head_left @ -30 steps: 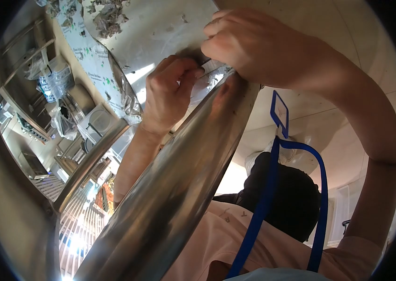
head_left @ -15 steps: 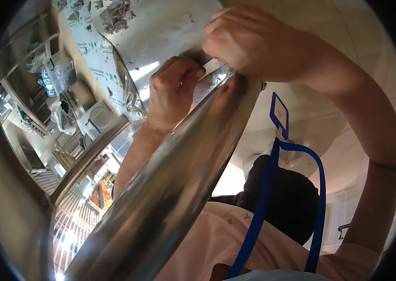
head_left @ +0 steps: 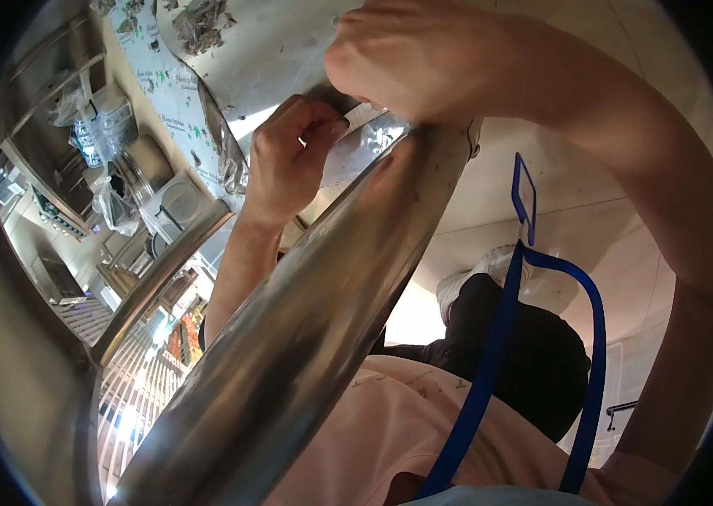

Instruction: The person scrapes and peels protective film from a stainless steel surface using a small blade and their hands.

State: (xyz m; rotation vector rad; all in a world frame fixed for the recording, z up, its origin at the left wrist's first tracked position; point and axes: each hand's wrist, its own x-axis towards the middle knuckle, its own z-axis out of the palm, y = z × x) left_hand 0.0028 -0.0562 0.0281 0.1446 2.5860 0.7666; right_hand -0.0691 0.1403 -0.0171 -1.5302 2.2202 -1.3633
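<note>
My left hand (head_left: 291,160) is closed, thumb and fingers pinched together beside a crinkled, shiny strip of film (head_left: 371,142) behind the steel panel's top edge. My right hand (head_left: 424,63) bends over the upper end of the broad steel panel (head_left: 314,295), its fingers curled down and mostly hidden. Whatever lies in either pinch is too small or covered to name. Above the left hand is a pale surface (head_left: 264,51) with a grey, crumbly clump (head_left: 203,24) on it. Along its side runs a printed sheet with green leaf marks (head_left: 172,101).
A metal rail (head_left: 162,282) crosses at the left. Beyond it are steel shelving (head_left: 53,93), plastic bags (head_left: 112,207) and a slatted grating (head_left: 133,413). A blue lanyard (head_left: 491,371) with a badge (head_left: 524,196) hangs before my body, above the tiled floor (head_left: 576,194).
Both hands have shifted a little to the left, the right one also slightly up. They stay close together at the panel's end. The lanyard badge has swung right and turned.
</note>
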